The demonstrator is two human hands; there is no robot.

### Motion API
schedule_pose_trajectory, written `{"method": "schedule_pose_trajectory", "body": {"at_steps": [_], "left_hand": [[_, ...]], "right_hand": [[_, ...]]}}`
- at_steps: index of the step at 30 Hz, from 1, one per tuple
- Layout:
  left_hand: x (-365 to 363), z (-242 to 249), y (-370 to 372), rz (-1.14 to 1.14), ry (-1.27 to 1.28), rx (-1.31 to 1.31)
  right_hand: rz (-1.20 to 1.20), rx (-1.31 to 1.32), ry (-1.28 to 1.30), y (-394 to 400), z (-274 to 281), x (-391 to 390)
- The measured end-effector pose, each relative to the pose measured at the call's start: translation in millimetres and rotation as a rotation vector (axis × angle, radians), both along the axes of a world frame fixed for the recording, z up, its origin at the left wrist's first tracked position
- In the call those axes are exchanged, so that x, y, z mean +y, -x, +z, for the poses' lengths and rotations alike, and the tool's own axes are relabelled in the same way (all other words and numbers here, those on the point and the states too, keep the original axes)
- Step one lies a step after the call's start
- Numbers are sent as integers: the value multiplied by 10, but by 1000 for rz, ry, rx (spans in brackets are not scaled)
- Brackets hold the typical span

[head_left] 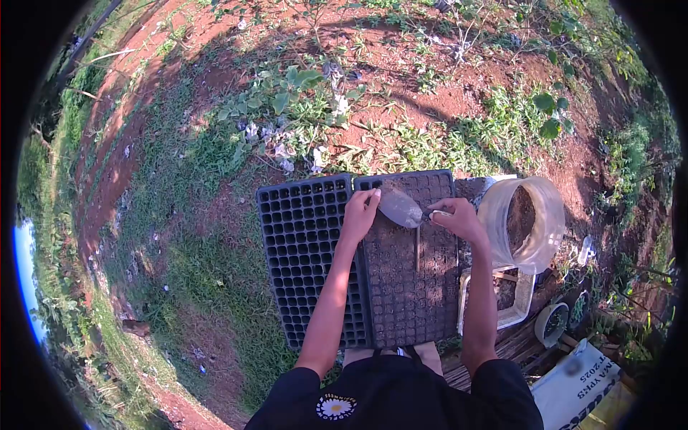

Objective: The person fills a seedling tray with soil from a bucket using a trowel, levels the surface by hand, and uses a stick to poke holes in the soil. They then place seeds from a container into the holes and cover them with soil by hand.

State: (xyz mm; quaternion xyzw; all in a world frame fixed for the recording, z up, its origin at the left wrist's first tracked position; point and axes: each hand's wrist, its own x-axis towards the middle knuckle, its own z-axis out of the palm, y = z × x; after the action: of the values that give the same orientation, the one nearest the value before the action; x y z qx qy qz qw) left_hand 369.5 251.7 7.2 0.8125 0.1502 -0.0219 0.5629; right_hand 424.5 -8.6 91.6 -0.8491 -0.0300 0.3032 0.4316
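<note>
A scoop-like piece of clear plastic [400, 208], which looks like a cut bottle, is tilted over the soil-filled seedling tray [401, 308]. My left hand [360, 213] is closed, thumb and forefinger pinching at the plastic's upper left edge, by the tray's far rim. On the other side, the fingers of my right hand [456, 219] are closed at its rounded lower end; the exact grip is partly hidden. A thin stick [418, 249] stands out against the soil below the plastic. To the left sits a black seedling tray [304, 251] with unfilled cells.
At the right stand a wide translucent plastic ring or tub [548, 226], a pale square container [519, 312] and a small round pot [552, 325]. A printed white sack [580, 387] lies at the lower right. Weeds and red soil [459, 93] lie beyond the trays.
</note>
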Motion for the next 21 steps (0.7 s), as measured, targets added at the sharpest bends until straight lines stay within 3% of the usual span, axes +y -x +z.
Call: {"method": "schedule_pose_trajectory", "body": {"at_steps": [4,9,13,15,17,19,21], "left_hand": [[-18,49,40,9,29,21],[-113,72,296,104,93,31],[-261,-3,735,195,-12,-66],[-352,-30,970,230,-262,-199],[-416,-50,1183,195,-240,-120],[-500,-138,1351,114,-484,-146],[-546,-232,1439,51,-526,-118]], "right_hand": [[-10,-131,-69,81,-260,-69],[-102,-85,-110,394,-258,-137],[-194,-107,-135,708,-5,-237],[-234,-119,-132,861,148,-368],[-273,-132,-130,1003,366,-521],[-356,-173,-66,1143,636,-682],[-397,-218,-77,1288,784,-934]]}}
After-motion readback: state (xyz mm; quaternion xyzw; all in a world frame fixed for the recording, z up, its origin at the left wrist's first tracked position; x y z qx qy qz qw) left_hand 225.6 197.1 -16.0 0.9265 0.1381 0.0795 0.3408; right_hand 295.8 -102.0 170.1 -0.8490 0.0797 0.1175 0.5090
